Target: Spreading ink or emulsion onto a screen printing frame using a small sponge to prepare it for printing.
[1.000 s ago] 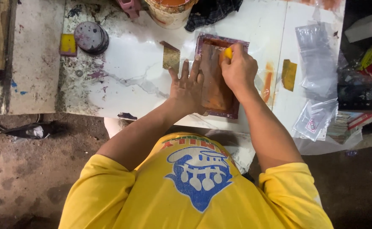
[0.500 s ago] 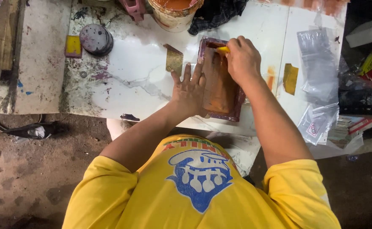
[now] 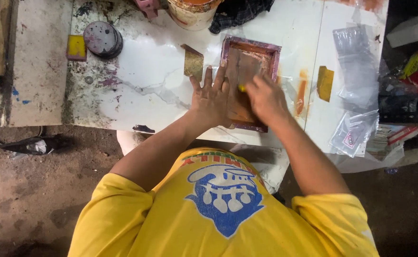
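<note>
While left hand (image 3: 212,99) presses flat, fingers spread, right hand (image 3: 265,97) grips yellow scraper (image 3: 241,88) on purple-edged frame (image 3: 248,76).

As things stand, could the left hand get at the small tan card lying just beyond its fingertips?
Probably yes. The left hand lies flat on the frame's left edge, holding nothing, and the tan card sits on bare tabletop just past its fingers, nothing between.

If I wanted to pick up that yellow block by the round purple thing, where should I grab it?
Probably by its two long side edges, coming straight down from above. The yellow block lies flat on the white table with bare table on its left and near sides. The round purple disc sits close on its right, so pinching top and bottom edges may be easier.
</note>
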